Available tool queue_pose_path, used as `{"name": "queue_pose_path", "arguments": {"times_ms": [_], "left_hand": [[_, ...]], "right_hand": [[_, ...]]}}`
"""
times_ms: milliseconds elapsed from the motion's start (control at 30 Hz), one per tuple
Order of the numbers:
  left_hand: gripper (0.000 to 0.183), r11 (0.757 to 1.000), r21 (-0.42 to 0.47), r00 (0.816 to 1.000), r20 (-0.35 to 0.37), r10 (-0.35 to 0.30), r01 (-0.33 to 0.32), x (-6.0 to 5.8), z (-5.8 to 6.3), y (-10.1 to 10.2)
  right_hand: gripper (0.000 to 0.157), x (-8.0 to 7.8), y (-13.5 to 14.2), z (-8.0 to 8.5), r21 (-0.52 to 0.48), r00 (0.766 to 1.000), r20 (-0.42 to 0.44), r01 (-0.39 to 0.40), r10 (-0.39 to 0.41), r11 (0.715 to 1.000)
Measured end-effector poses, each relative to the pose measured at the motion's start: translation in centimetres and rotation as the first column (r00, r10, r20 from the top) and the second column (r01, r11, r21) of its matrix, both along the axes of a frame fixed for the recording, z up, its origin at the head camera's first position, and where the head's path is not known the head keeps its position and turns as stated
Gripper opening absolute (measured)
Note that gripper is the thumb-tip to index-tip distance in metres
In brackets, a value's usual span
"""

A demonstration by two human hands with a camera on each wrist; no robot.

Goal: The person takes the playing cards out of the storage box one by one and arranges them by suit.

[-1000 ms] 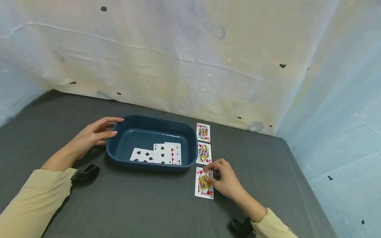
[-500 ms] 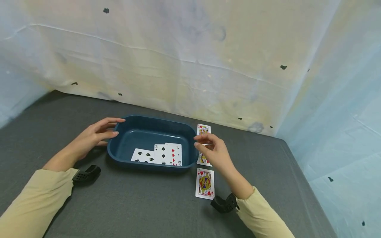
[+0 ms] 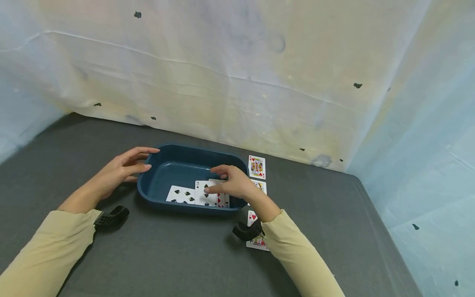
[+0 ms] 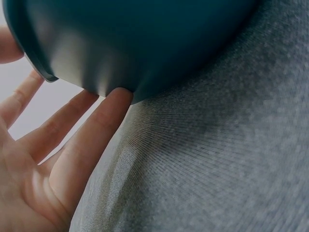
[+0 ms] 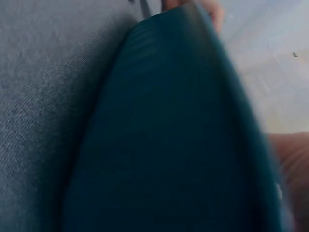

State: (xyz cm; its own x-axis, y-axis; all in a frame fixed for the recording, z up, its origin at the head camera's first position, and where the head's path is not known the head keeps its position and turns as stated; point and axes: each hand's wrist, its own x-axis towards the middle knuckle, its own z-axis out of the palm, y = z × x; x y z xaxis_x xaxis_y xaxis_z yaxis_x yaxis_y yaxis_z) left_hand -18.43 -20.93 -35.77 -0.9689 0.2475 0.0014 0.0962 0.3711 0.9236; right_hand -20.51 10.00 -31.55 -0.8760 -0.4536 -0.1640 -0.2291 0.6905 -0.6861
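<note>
A dark blue plastic basin (image 3: 193, 211) stands on the grey table with several playing cards inside. My left hand (image 3: 118, 175) holds the basin's left end, its thumb over the rim and other fingers against the outer wall (image 4: 96, 58). Over the basin's right part is my right hand (image 3: 233, 183), thumb and forefinger apart above the three of spades (image 3: 201, 193); no card shows between them. A five- or six-pip spade card (image 3: 179, 194) lies left of it, and a partly covered red card (image 3: 221, 201) lies to its right. The right wrist view is blurred and shows mostly the basin's outer wall (image 5: 159, 125).
Three heart cards form a column right of the basin: the king (image 3: 257, 167), the queen (image 3: 259, 185) and the jack (image 3: 256, 244). My right arm partly covers the queen and jack. A pale cloth wall (image 3: 222, 82) rises behind the table (image 3: 178, 255).
My right hand has left the jack of hearts on the table and moved up and left, past the queen, into the space over the basin. The left hand has stayed on the basin's end.
</note>
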Motion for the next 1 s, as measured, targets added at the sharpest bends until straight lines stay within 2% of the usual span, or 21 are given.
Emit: {"name": "queue_pose_path", "arguments": {"times_ms": [133, 233, 400, 567, 733, 800, 900, 1000], "left_hand": [[0.057, 1.0, -0.002, 1.0, 0.002, 0.001, -0.001, 0.1, 0.0, 0.2], [0.057, 1.0, -0.001, 1.0, 0.004, -0.001, 0.001, 0.0, 0.0, 0.2], [0.056, 1.0, 0.008, 1.0, -0.001, -0.009, 0.009, -0.1, -0.1, 0.2], [0.057, 1.0, 0.009, 1.0, -0.002, -0.009, 0.009, -0.2, -0.2, 0.2], [0.057, 1.0, 0.005, 1.0, 0.005, -0.005, 0.005, -0.1, -0.2, 0.3], [0.057, 1.0, 0.005, 1.0, 0.004, -0.007, 0.007, -0.1, -0.2, 0.4], [0.057, 1.0, 0.004, 1.0, 0.002, -0.01, 0.01, -0.1, -0.1, 0.4], [0.057, 1.0, 0.004, 1.0, 0.005, -0.011, 0.011, -0.1, 0.0, 0.5]], "right_hand": [[0.07, 0.1, -0.6, -0.7, 0.194, 0.998, -0.032, -0.042, 0.049, 0.98], [0.071, 0.4, -0.8, -1.1, 0.301, 0.997, -0.063, -0.015, 0.036, 0.954], [0.066, 0.8, -1.1, -1.2, 0.34, 0.994, -0.103, 0.011, 0.025, 0.94], [0.063, 1.0, -1.0, -1.2, 0.324, 0.994, -0.105, 0.005, 0.031, 0.946], [0.064, 1.2, -0.7, -1.4, 0.283, 0.986, -0.137, -0.049, 0.091, 0.958], [0.065, 1.3, -0.6, -1.4, 0.231, 0.984, -0.152, -0.058, 0.095, 0.971], [0.063, 1.3, -0.3, -1.4, 0.094, 0.986, -0.146, -0.065, 0.079, 0.993], [0.059, 1.4, -0.1, -1.3, -0.014, 0.991, -0.111, -0.072, 0.07, 0.997]]}}
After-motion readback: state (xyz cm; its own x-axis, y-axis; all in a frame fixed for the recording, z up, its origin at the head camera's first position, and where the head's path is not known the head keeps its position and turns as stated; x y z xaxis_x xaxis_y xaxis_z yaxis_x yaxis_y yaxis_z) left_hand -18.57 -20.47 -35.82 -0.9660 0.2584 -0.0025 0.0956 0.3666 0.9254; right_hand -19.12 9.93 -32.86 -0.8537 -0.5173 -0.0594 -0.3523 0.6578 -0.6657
